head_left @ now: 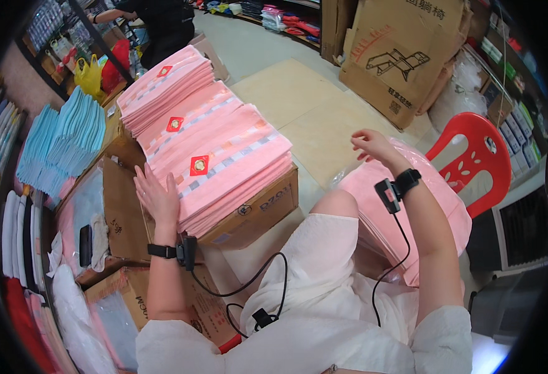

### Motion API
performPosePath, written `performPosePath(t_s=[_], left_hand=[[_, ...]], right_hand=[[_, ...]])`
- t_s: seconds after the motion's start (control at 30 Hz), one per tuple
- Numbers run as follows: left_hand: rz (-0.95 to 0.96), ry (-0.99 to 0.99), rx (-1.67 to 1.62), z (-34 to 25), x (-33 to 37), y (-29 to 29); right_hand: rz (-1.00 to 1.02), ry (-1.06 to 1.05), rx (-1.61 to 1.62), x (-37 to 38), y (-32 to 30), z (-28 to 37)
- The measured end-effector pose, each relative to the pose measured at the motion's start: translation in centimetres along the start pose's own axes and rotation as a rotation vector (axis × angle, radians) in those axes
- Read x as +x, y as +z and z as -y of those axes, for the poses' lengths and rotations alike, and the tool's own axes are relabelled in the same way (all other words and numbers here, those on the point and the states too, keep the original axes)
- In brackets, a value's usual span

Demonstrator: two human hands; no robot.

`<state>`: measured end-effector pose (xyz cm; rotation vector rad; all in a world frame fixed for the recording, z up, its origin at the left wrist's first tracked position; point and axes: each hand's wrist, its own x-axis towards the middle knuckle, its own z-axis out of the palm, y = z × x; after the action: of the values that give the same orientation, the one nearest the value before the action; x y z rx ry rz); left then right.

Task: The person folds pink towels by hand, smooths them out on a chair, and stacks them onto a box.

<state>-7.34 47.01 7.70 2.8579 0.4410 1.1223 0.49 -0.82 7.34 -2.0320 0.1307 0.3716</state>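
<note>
Three side-by-side piles of folded pink towels (pixel 240 165) with checked bands and red labels sit on a cardboard box (pixel 268 202) in front of me. My left hand (pixel 157 194) is flat with fingers stretched, against or just beside the left edge of the nearest pile. To my right, a large stack of pink towels (pixel 411 206) lies partly under clear plastic. Above its far edge hovers my right hand (pixel 374 145), empty, its fingers loosely bent and apart. Each wrist wears a black strap with a small cabled device.
Blue folded towels (pixel 62 143) are piled at the left, near an open carton (pixel 121 212). A red plastic chair (pixel 478 156) stands right of the pink stack. Flattened cardboard (pixel 405 62) leans at the back. A person in black (pixel 165 28) is at the far left.
</note>
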Motion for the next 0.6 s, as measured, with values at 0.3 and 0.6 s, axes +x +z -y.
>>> performPosePath(t_s=[0.3,0.6], left_hand=[[0.479,0.134,-0.109,-0.2,-1.9,5.0],[0.557,0.151,-0.036,2.2,-1.2,5.7]], right_hand=[[-0.253,0.254,-0.076,-8.4,-6.8,-18.4],[-0.536,0.175,-0.25,-10.5,-3.3,-22.3]])
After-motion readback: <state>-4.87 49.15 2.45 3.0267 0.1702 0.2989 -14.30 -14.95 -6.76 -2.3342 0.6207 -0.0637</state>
